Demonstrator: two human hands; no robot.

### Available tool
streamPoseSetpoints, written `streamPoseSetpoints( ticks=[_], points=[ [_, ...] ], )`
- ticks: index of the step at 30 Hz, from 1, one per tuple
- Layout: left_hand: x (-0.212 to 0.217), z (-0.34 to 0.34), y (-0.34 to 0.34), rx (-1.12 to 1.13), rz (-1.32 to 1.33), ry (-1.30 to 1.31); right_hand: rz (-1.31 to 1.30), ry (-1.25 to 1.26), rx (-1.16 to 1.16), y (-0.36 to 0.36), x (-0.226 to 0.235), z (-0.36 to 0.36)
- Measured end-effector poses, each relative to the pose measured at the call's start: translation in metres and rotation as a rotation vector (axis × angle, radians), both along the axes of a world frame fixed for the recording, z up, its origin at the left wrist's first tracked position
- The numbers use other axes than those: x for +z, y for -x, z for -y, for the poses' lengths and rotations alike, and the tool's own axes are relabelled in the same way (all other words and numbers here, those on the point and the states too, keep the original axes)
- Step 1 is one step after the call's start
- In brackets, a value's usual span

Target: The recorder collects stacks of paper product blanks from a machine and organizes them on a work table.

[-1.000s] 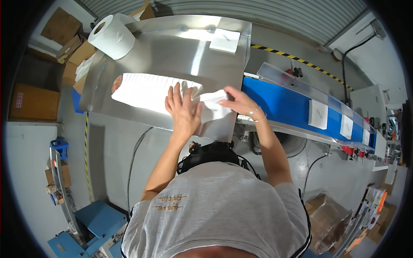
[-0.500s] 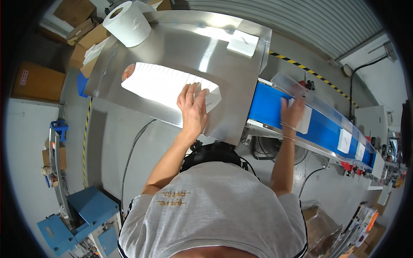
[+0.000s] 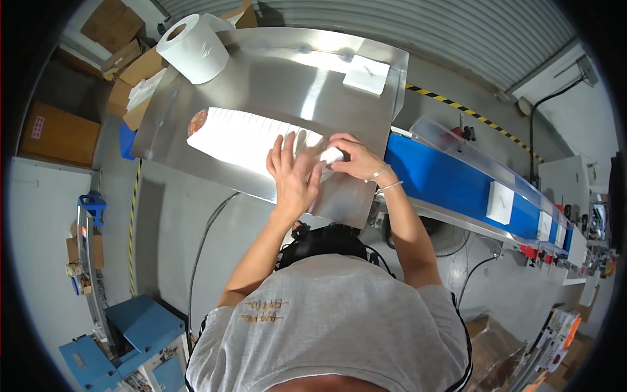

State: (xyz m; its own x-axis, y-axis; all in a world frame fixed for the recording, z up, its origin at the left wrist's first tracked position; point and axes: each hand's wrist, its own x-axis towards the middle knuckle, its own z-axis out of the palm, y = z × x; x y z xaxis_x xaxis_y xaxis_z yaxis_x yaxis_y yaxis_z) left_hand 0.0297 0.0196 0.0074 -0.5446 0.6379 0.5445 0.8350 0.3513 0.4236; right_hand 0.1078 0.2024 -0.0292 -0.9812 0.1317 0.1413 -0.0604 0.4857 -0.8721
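Note:
A long row of thin, flat white boxes point(image 3: 241, 136) stands packed together on the steel table point(image 3: 261, 78), a round reddish thing point(image 3: 198, 122) at its far left end. My left hand point(image 3: 294, 179) rests over the right part of this row, fingers stretched out and apart, thumb toward the row's end. Just beside it, my right hand point(image 3: 356, 160) pinches a white box point(image 3: 331, 155) at the right end between thumb and fingers. My fingers partly cover that box. A bracelet circles my right wrist.
Right of the table runs a blue conveyor belt point(image 3: 447, 176) with a clear guard point(image 3: 483, 163); several white boxes point(image 3: 500, 202) ride on it. A large white roll point(image 3: 196, 52) stands at the table's back left. A white stack point(image 3: 367, 74) lies at the back right. Open cartons point(image 3: 134, 88) sit left.
My right hand has come left from the belt to the row's end and grasped a white box. The box it was at on the belt has travelled right. My left hand stays on the row.

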Motion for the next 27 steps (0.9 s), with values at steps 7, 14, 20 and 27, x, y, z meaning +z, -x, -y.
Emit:
streamPoseSetpoints(
  ticks=[7,14,20,27],
  points=[
    [-0.014,-0.001,0.015,0.051,0.048,-0.021,0.181,0.336,-0.756,-0.092,-0.057,-0.041],
    [-0.014,0.003,0.014,0.038,0.039,-0.031,0.385,-0.675,-1.336,-0.169,-0.049,-0.092],
    [-0.014,0.006,0.013,0.006,0.055,-0.001,0.111,-0.121,-0.432,-0.069,0.005,-0.031],
    [-0.004,0.004,0.014,-0.029,0.033,0.041,-0.08,0.01,-0.033,0.005,-0.021,0.001]
  ],
)
